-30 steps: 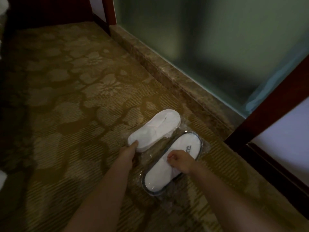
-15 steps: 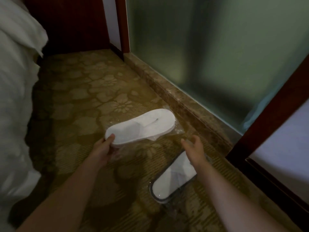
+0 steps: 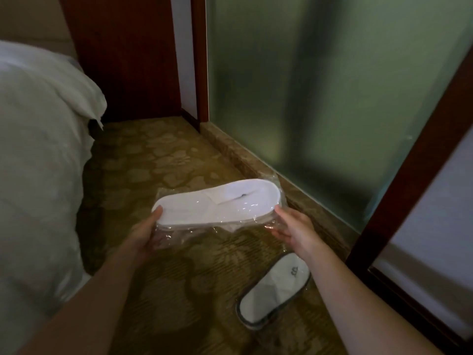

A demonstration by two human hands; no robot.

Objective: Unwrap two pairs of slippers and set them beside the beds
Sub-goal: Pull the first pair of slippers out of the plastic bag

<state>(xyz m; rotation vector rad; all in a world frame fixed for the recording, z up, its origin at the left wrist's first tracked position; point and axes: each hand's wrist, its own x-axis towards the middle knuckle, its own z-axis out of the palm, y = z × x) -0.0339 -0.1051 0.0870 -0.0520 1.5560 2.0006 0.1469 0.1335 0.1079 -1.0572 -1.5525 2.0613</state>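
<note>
Nearest the camera, a second pack (image 3: 275,290) lies on the carpet (image 3: 163,290) below the right forearm, wrapper apparently unopened, untouched. Above it, both hands hold a wrapped pack (image 3: 217,202) in the air over the carpet, long axis running left to right. Left hand (image 3: 143,234): thumb on top of the near-left end, fingers under the loose film (image 3: 179,230), closed on the pack. Right hand (image 3: 291,228): thumb at the right end, fingers curled beneath, loosely closed on that end; how firm the grip is cannot be told. Wrapper still on. Judgement: pack is light, slippers soft and flat, will bend if held at one end only. Film is thin, glossy, probably slippery, sagging in wrinkles under the pack. Best hold for opening is likely the slack film at an end or along the underside, pinched and pulled apart, not the slippers themselves. Bed (image 3: 38,162) stands at left, beside the carpet. Frosted glass (image 3: 320,98) and stone sill (image 3: 245,160) run behind.
</note>
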